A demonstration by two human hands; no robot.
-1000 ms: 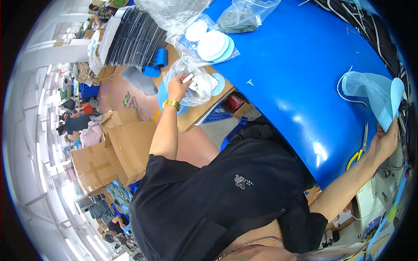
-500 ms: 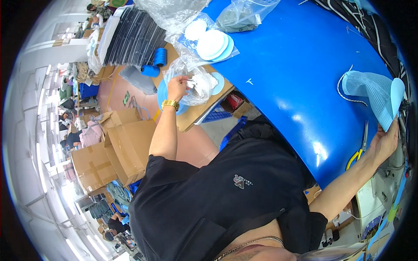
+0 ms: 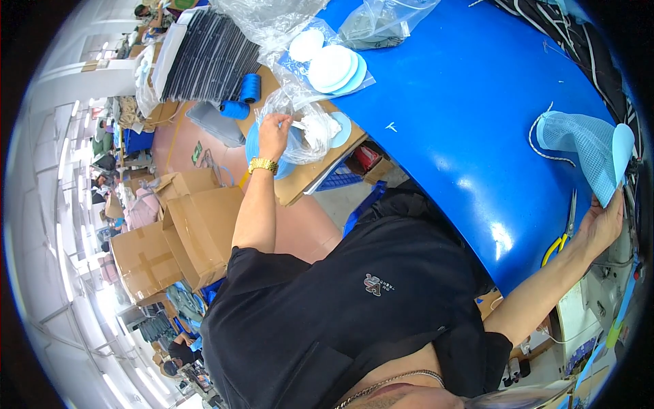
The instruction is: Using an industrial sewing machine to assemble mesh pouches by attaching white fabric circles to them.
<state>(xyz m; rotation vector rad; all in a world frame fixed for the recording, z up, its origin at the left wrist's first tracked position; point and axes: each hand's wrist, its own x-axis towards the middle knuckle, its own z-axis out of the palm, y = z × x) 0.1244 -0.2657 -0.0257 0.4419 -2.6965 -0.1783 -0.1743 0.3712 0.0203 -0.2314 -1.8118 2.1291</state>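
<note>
My left hand (image 3: 274,133), wearing a gold watch, pinches a small white piece (image 3: 297,125) over an open clear bag (image 3: 313,136) of white pieces. Under that bag lie light blue discs (image 3: 342,129) on a wooden surface (image 3: 303,184). My right hand (image 3: 601,221) grips the lower end of a light blue mesh piece (image 3: 579,140) with a solid oval end and a cord, at the right edge of the blue table (image 3: 463,88). Yellow-handled scissors (image 3: 555,249) lie just left of that hand.
Bagged white discs (image 3: 330,68), blue thread spools (image 3: 250,88) and a dark ribbed stack (image 3: 204,54) sit toward the back. Cardboard boxes (image 3: 201,238) stand at left. Other workers (image 3: 182,351) are farther left. Cables (image 3: 579,48) run along the table's right edge.
My left hand has shifted slightly up and toward the left over the bag with the small white piece. My right hand and the mesh piece have barely moved.
</note>
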